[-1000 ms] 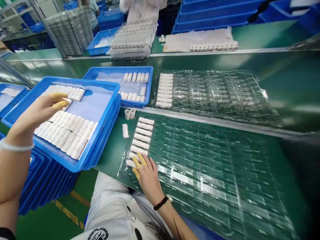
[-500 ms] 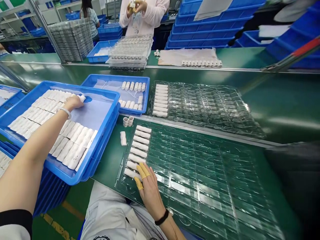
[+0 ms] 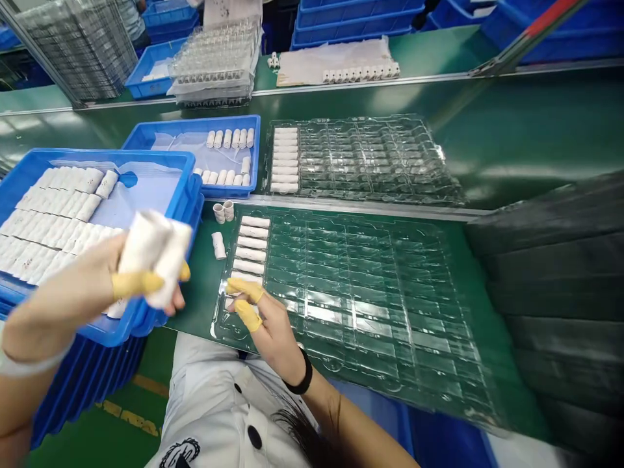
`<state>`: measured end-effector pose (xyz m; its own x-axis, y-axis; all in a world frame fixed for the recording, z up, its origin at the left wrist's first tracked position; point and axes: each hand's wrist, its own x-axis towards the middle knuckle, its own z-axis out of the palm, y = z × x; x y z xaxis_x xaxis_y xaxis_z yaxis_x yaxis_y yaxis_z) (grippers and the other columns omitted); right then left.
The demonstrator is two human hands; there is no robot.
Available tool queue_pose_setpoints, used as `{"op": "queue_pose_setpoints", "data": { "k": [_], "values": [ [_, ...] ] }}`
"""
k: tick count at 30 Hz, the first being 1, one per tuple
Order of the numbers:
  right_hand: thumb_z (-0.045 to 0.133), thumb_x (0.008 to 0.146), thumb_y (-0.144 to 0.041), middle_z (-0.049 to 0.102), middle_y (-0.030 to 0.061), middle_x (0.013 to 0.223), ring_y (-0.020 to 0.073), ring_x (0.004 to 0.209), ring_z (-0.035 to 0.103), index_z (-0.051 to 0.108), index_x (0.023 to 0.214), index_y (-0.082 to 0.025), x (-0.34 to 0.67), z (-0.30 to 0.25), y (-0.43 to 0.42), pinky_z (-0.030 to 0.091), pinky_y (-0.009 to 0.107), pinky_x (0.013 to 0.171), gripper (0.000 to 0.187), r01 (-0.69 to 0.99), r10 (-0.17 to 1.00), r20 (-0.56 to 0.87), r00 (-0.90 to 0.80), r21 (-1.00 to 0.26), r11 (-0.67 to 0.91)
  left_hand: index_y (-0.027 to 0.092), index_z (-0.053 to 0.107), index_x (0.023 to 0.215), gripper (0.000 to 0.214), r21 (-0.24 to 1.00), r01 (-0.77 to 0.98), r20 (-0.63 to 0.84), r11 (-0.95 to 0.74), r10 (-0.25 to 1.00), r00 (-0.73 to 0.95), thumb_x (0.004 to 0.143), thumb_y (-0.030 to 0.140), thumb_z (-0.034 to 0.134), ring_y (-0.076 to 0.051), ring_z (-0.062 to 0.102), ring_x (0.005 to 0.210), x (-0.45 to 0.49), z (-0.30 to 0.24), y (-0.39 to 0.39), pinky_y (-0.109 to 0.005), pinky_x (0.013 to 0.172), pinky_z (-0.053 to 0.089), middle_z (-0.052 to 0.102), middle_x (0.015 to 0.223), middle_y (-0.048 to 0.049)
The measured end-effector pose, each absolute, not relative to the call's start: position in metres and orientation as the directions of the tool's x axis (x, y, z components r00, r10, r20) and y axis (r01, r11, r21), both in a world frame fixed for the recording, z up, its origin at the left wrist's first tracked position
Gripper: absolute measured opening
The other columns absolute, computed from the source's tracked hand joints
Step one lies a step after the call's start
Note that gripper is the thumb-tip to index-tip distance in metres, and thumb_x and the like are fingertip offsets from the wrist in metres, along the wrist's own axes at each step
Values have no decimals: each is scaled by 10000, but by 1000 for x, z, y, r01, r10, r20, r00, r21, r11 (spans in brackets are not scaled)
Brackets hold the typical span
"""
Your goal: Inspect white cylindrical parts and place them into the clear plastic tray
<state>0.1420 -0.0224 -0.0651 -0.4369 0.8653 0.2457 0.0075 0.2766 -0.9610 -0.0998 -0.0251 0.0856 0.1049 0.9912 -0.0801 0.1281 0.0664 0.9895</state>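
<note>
Above the blue crate [image 3: 107, 153], in the head view, the left hand [image 3: 73, 296] closes around two white tubes [image 3: 153, 257], held side by side, matte and cylindrical, their long axes slanting up toward the right. Over the green bench [image 3: 195, 312], the right hand [image 3: 273, 328] has its thumb and forefinger slightly parted, yellow-capped fingertips [image 3: 238, 286] at the near end of a row of white tubes [image 3: 247, 250] in a clear plastic tray [image 3: 370, 312]; whether it has hold of one cannot be told.
</note>
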Motion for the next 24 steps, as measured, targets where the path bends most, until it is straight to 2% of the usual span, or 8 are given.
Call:
{"op": "queue_pose_setpoints", "data": {
  "k": [1, 3, 6, 10, 12, 16, 20, 24],
  "values": [
    [438, 1034, -456, 685, 45, 909, 169, 795, 655, 630, 1243, -231, 140, -55, -24, 552, 355, 813, 362, -79, 853, 224, -471, -974, 213, 131, 733, 993, 204, 976, 112, -210, 185, 936, 283, 803, 203, 738, -250, 715, 578, -82, 82, -40, -351, 501, 596, 752, 741, -112],
    [450, 994, -595, 642, 39, 852, 167, 757, 612, 674, 1087, -214, 136, -43, -27, 537, 337, 754, 452, -179, 832, 195, -520, -977, 117, 229, 641, 1181, 318, 959, 82, -283, 272, 896, 342, 867, 245, 690, -226, 721, 643, -53, 63, -62, -326, 555, 608, 748, 790, -73],
    [580, 856, -728, 550, 33, 793, 164, 721, 531, 639, 811, -197, 134, -40, -29, 515, 310, 659, 535, -190, 842, 78, -534, -981, -30, 251, 518, 1272, 481, 971, 83, -232, 225, 968, 97, 845, 251, 740, -188, 710, 711, -27, 21, -76, -293, 619, 610, 709, 988, -73],
    [673, 789, -716, 505, 25, 815, 156, 702, 497, 618, 790, -207, 141, -46, -26, 488, 285, 572, 512, -216, 872, -74, -485, -955, -201, 215, 479, 1171, 420, 981, 74, -173, 177, 983, -64, 859, 331, 734, -164, 680, 690, -8, -24, -81, -292, 609, 588, 649, 1055, -77],
    [693, 804, -673, 545, 33, 853, 165, 730, 519, 671, 864, -216, 146, -48, -25, 507, 310, 631, 461, -195, 904, -17, -427, -975, -110, 206, 506, 1142, 343, 989, 120, -81, 90, 994, -79, 894, 354, 690, -175, 676, 734, -6, -34, -81, -298, 645, 573, 648, 1027, -70],
    [705, 873, -524, 651, 70, 1019, 200, 884, 605, 723, 1064, -251, 153, -48, -25, 538, 353, 776, 334, -78, 929, 161, -333, -987, 143, 215, 626, 1152, 233, 949, 279, 163, -151, 986, -20, 943, 319, 621, -220, 650, 954, -12, -35, -73, -349, 867, 527, 670, 1070, -84],
    [700, 907, -359, 680, 69, 1091, 209, 984, 640, 719, 1125, -274, 153, -50, -27, 564, 342, 806, 235, 39, 924, 286, -253, -951, 305, 247, 683, 1188, 284, 917, 323, 244, -235, 970, 11, 905, 230, 672, -256, 610, 1123, -18, -32, -67, -368, 982, 480, 679, 1167, -91],
    [695, 908, -260, 688, 66, 1107, 205, 997, 662, 708, 1172, -278, 152, -51, -27, 585, 338, 838, 265, 115, 895, 395, -210, -899, 423, 290, 684, 1229, 357, 910, 331, 264, -251, 965, 7, 896, 163, 674, -227, 612, 1110, -18, -33, -66, -334, 974, 486, 679, 1179, -65]
  ]
}}
